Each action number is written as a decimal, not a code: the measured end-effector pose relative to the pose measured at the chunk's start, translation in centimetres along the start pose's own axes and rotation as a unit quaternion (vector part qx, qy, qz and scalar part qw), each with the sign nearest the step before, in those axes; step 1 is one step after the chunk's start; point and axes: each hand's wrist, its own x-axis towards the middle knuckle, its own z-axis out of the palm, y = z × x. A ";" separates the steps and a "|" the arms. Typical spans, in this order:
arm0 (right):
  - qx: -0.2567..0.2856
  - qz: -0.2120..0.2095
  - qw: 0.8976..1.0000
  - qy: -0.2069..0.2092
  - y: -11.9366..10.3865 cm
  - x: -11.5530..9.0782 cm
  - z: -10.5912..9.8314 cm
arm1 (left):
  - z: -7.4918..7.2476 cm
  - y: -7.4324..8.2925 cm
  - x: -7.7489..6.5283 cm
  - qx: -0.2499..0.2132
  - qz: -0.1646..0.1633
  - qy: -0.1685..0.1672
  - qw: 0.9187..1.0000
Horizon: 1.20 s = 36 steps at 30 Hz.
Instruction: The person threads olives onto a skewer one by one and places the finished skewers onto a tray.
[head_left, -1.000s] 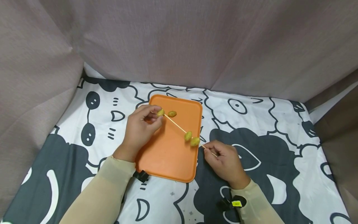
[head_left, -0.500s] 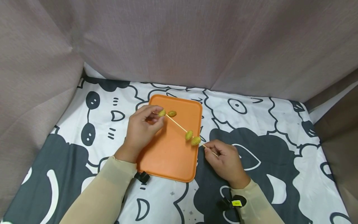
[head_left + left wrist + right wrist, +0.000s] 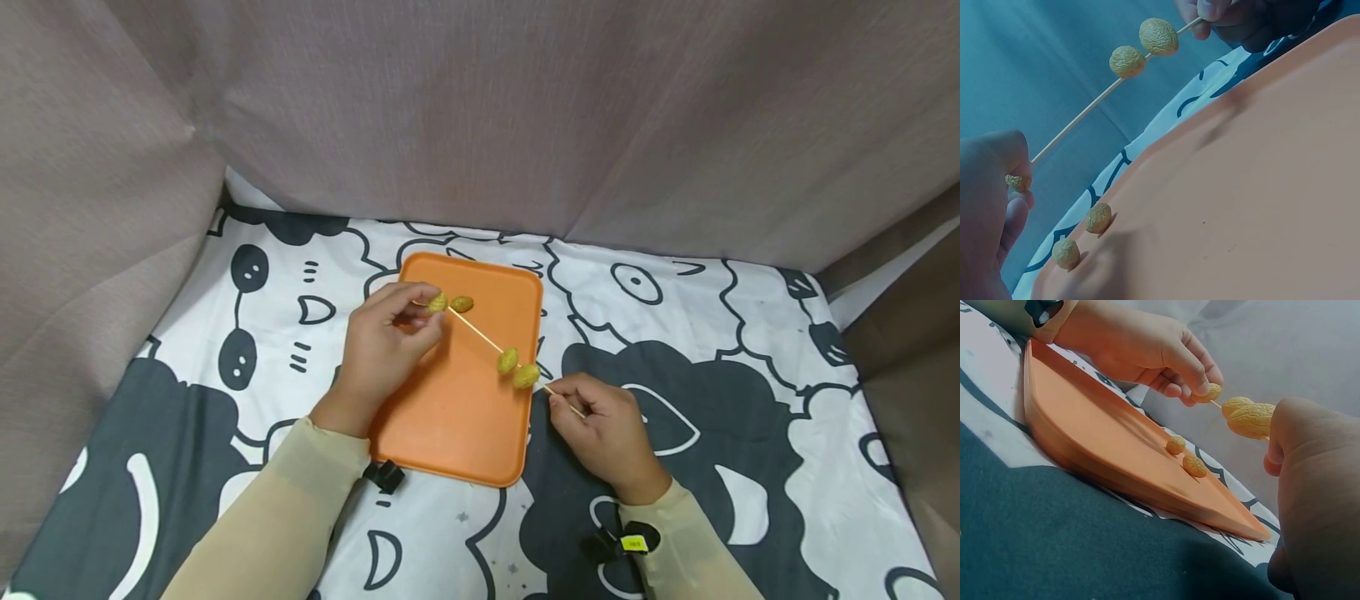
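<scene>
My left hand [image 3: 386,337] pinches a wrinkled yellow-green fruit [image 3: 438,302] between thumb and fingers over the tray. A thin wooden skewer [image 3: 476,330] slants from that fruit down to my right hand [image 3: 603,425], which pinches its lower end just off the tray's right edge. Two similar fruits are threaded close together near the right hand: one [image 3: 507,360] farther up the stick, the other [image 3: 527,377] nearer the fingers. The skewer's tip is right at the left hand's fruit in the right wrist view. The orange tray [image 3: 457,433] lies below.
Two loose fruits lie on the tray in the left wrist view, one [image 3: 1099,218] beside the other [image 3: 1065,253]; the left hand hides one of them in the head view. A black-and-white patterned cloth [image 3: 420,542] spreads under the tray. Grey-brown curtain fabric [image 3: 480,117] stands behind.
My left hand and its fruit have shifted slightly to the right. The skewer with its two threaded fruits has moved a little right and up; the right hand is almost still.
</scene>
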 end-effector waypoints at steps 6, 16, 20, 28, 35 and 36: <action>0.003 -0.001 1.000 0.000 -0.1 0.0 0.0 | 0.2 0.1 -0.1 0.001 -0.002 0.002 1.000; -0.001 -0.008 1.000 0.002 0.2 -0.1 0.1 | 0.4 0.5 -0.2 -0.006 0.008 0.002 1.000; -0.001 -0.002 1.000 -0.001 0.3 -0.1 0.1 | 0.5 0.7 -0.3 -0.006 0.004 -0.002 1.000; 0.001 -0.001 1.000 -0.001 0.2 -0.1 0.1 | 0.8 1.1 -0.4 -0.008 -0.004 -0.004 1.000; 0.002 -0.011 1.000 0.008 0.1 -0.1 0.1 | 1.1 1.3 -0.6 -0.025 0.003 -0.013 1.000; 0.002 -0.009 1.000 0.007 0.1 -0.1 0.1 | 1.2 1.4 -0.6 -0.026 0.004 -0.015 1.000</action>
